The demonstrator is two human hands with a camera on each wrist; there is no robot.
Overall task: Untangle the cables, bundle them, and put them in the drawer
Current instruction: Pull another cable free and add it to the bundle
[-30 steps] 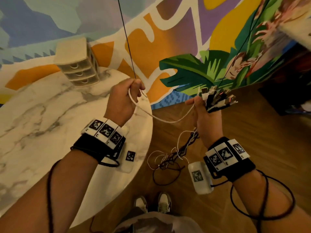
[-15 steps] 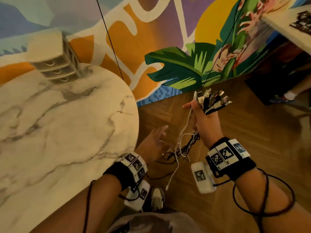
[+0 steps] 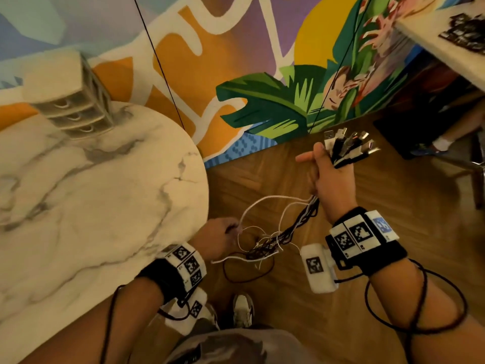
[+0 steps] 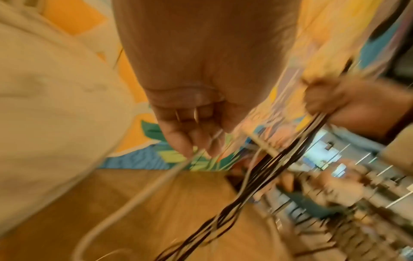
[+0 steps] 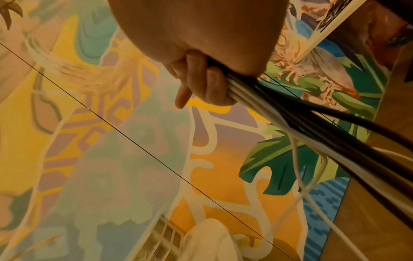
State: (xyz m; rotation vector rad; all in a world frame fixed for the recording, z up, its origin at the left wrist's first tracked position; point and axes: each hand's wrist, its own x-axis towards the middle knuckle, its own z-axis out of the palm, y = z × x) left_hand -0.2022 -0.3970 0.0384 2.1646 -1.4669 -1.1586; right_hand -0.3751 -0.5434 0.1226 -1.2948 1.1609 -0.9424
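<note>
My right hand grips a bundle of black and white cables near their plug ends, which stick up above the fist, index finger pointing out. The right wrist view shows those fingers curled round the cables. The strands hang down into a tangle above the wooden floor. My left hand, low beside the table edge, pinches a white cable; its fingers hold that white cable in the blurred left wrist view. The small drawer unit stands on the table's far side.
A round marble table fills the left. A painted mural wall runs behind. Another table edge with dark items sits top right, with a dark object under it. My shoes stand on the floor below the tangle.
My left hand let go of the raised white cable, dropped from chest height to beside the table edge, and now pinches a white cable in the hanging tangle. The right hand stays holding the bundle.
</note>
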